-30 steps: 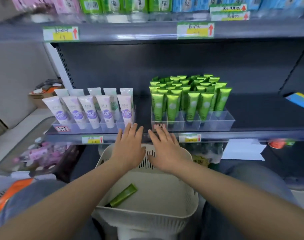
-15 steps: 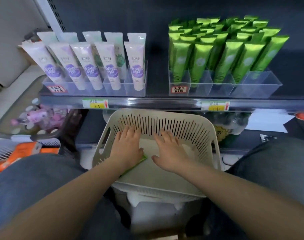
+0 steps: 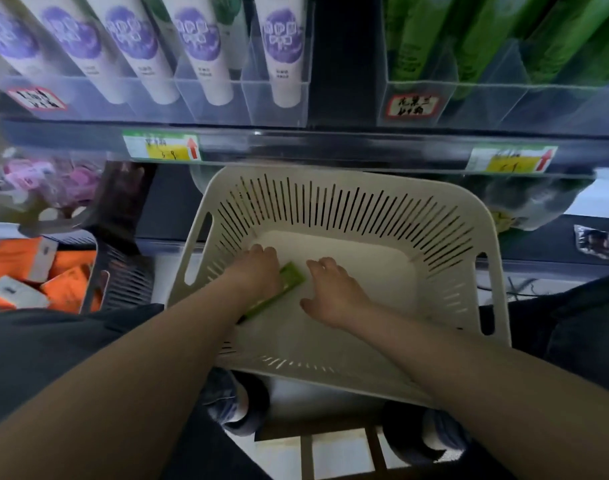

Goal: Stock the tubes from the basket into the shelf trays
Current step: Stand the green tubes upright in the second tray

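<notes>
As the left hand point(image 3: 258, 271) is covering the green tube point(image 3: 291, 277), grip unclear, the right hand point(image 3: 332, 294) is lying slack.
Light, squashy, slick: it is likely needing a mid-body pinch.

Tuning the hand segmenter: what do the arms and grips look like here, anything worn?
Left forearm and right forearm are bare, no sleeves in view. Left grip and right grip are ungloved hands; no rings, watch or markings visible.
</notes>
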`<state>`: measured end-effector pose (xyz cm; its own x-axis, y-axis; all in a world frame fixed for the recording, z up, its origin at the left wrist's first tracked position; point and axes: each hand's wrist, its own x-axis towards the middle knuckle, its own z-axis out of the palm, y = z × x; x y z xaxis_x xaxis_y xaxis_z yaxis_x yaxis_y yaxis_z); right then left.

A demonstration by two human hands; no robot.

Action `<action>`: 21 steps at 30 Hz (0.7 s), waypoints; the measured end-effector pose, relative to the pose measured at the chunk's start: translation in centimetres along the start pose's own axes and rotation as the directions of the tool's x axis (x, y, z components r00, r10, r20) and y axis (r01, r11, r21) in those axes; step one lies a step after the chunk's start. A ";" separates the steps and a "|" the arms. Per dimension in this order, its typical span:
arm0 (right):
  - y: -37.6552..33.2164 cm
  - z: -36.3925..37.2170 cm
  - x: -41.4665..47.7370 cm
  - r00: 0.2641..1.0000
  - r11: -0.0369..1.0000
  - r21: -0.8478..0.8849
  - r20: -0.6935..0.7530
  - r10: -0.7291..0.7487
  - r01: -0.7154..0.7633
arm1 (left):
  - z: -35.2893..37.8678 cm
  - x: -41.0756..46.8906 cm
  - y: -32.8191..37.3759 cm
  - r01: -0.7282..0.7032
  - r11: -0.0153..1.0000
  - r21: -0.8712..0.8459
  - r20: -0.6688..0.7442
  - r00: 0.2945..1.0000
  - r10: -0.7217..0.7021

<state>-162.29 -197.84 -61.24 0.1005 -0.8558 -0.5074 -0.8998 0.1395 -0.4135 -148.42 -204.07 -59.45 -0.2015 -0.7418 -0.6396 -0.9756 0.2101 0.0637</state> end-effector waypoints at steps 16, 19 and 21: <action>-0.6 3.8 5.5 0.901 0.619 0.655 0.311 0.304 -0.435 | 2.5 6.0 -0.2 0.064 0.991 -0.121 0.215 0.976 -0.037; -0.7 4.0 6.1 0.849 0.380 0.778 0.358 0.388 -0.501 | 2.9 6.3 -0.4 0.061 0.986 -0.153 0.202 0.979 -0.029; -0.7 4.1 6.2 0.834 0.258 0.824 0.387 0.393 -0.504 | 3.1 6.4 -0.5 0.046 0.983 -0.175 0.216 0.976 -0.007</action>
<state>-159.26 -201.19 -67.23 -0.1049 -0.4661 -0.8785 0.0670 0.8780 -0.4739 -148.99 -206.92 -65.98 -0.1709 -0.5886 -0.7902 -0.9840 0.0608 0.1675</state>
